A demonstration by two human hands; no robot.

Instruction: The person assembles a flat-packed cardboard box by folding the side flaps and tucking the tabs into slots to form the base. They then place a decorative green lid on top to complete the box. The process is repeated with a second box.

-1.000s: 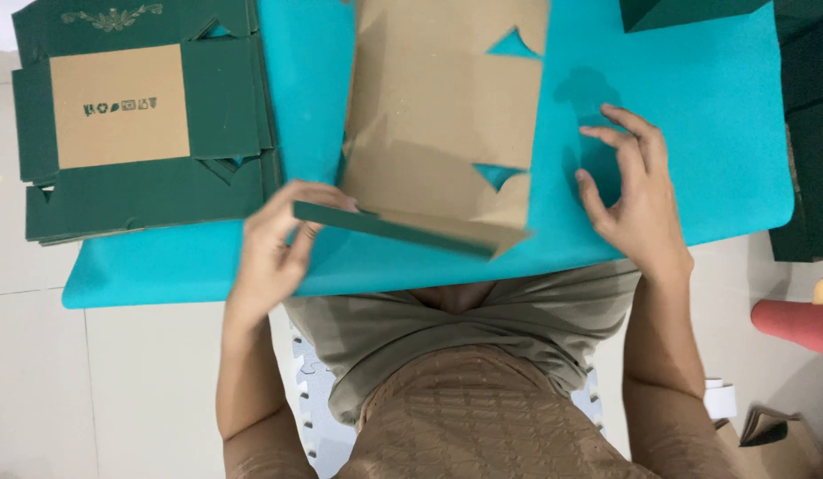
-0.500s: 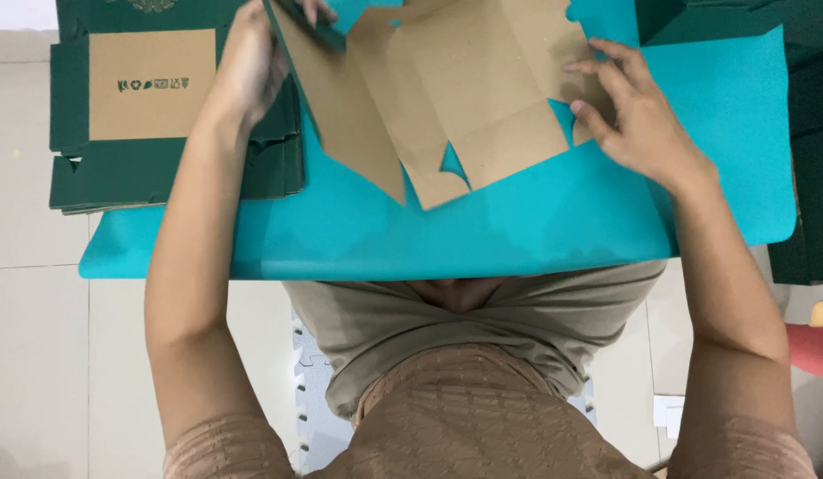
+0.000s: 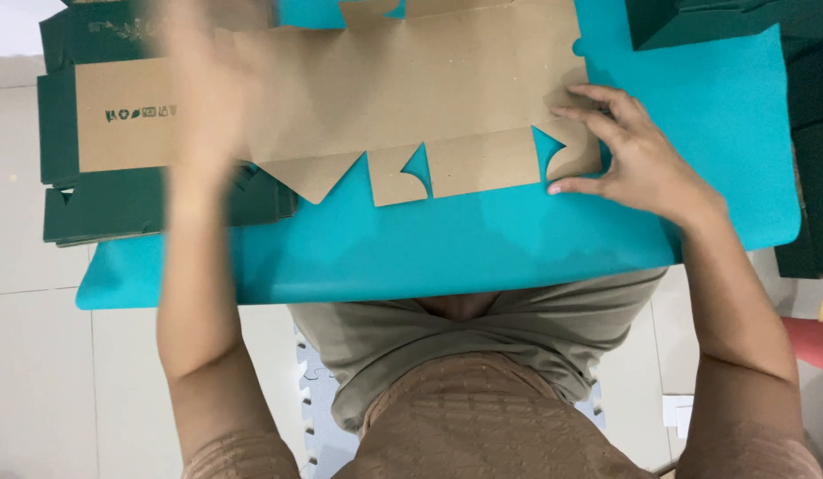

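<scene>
My right hand [image 3: 638, 155] lies open, pinning the flat brown carton blank [image 3: 411, 98] to the teal mat [image 3: 482, 239]; my left hand [image 3: 207, 98] is a blur, grip unclear; uneven pressure could skew the blank, I reckon.

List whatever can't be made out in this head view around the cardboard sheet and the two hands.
- Left hand: smeared by motion blur, so its fingers and any grip are unreadable.
- Flat brown cardboard sheet: its far edge is cut off by the top of the picture.
- Stack of dark green flat boxes: partly covered by the sheet and the left arm.
- Right hand: its palm faces down, so contact beneath is hidden.
</scene>
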